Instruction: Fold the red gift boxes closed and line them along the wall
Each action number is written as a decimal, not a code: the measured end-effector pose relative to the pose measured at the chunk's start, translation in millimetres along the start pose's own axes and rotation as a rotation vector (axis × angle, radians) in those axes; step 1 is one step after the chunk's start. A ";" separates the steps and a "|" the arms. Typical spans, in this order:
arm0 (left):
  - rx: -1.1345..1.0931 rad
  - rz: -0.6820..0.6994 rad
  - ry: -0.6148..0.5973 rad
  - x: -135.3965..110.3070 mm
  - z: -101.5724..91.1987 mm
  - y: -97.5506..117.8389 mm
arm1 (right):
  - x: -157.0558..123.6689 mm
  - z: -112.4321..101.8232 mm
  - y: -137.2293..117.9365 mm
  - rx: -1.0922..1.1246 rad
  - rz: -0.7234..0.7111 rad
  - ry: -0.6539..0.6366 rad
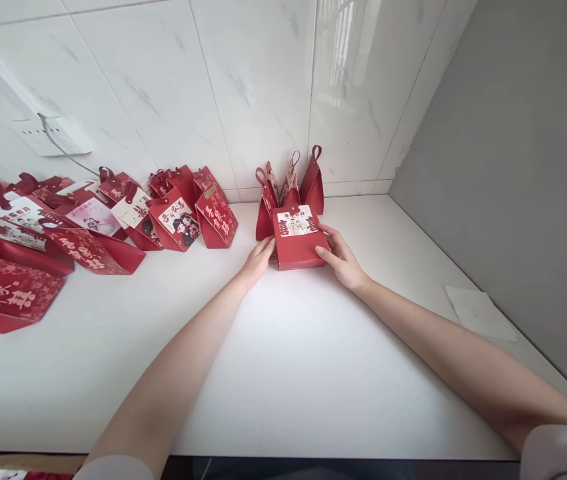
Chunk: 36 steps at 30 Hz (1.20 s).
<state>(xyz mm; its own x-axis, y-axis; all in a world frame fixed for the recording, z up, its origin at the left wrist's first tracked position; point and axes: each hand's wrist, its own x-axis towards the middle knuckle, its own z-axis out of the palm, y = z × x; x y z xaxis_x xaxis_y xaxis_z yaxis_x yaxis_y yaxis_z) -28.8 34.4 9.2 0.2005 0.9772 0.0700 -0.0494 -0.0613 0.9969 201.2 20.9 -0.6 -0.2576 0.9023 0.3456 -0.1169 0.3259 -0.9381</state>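
Note:
A small red gift bag (pixel 298 240) with a white picture label lies flat on the white counter (pixel 283 360), near the back wall. My left hand (pixel 258 259) touches its left edge with fingers stretched along it. My right hand (pixel 339 257) grips its right edge, thumb on the front face and fingers curled behind. Directly behind it stand three red gift bags (pixel 290 187) upright with loop handles, against the tiled wall.
Several more red gift bags (pixel 113 220) lie and lean in a long cluster along the left of the counter. A wall socket with a cable (pixel 60 137) is at upper left. A white paper sheet (pixel 480 312) lies by the grey right wall.

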 end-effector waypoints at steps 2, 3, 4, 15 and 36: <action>0.015 -0.006 -0.071 -2.1 5.1 4.5 | -2.2 0.6 -2.4 -0.076 -0.040 -0.016; 0.017 -0.007 -0.106 -3.1 7.2 7.2 | -3.3 1.1 -3.3 -0.117 -0.068 -0.040; 0.011 -0.004 -0.125 -4.0 8.6 10.1 | -4.2 1.6 -4.0 -0.160 -0.100 -0.075; -0.104 -0.325 -0.246 -4.5 -10.5 17.3 | -10.8 11.0 -8.4 -0.372 -0.124 0.105; 0.440 -0.172 -0.181 -12.6 8.3 10.3 | -4.0 7.5 -2.7 -0.161 0.019 0.183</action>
<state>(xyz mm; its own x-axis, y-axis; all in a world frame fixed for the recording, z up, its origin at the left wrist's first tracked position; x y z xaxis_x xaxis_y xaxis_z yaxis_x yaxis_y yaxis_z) -23.6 19.8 18.9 0.3374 0.9323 -0.1304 0.4082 -0.0201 0.9127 195.4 14.3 0.8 -0.0784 0.9402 0.3315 0.0441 0.3354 -0.9410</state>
